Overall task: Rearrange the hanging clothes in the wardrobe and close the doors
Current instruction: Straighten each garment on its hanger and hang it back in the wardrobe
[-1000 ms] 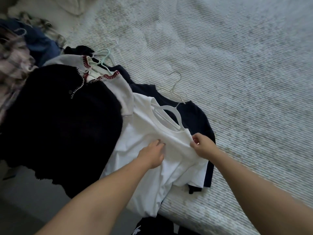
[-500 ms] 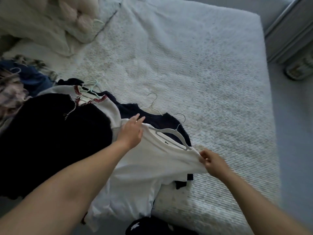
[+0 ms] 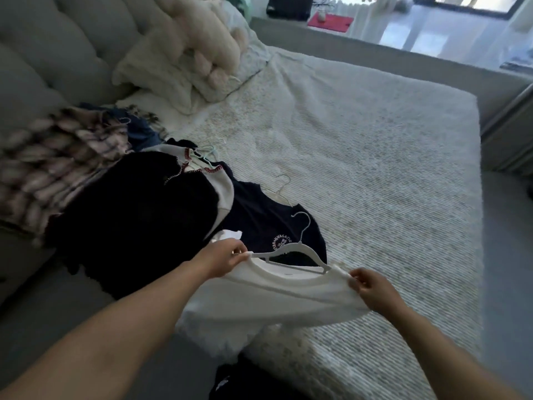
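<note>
A white T-shirt (image 3: 282, 298) on a white hanger (image 3: 291, 249) is lifted off the bed. My left hand (image 3: 222, 258) pinches its left shoulder by the hanger's end. My right hand (image 3: 372, 290) pinches the right shoulder. Beneath it lies a navy T-shirt (image 3: 265, 223) with a white round print, on a wire hanger. To the left a black garment (image 3: 135, 220) covers a grey top with red stitched trim (image 3: 202, 168). No wardrobe is in view.
The clothes lie on the near left part of a white textured bed (image 3: 360, 168). Plaid garments (image 3: 49, 166) are piled at the far left by a grey padded headboard (image 3: 49, 53). Cream pillows (image 3: 187, 53) sit at the head. Floor shows on the right.
Both hands moved to the white T-shirt's shoulders and raised it off the pile, uncovering the navy shirt's print. The camera tilted up, showing more of the bed and room.
</note>
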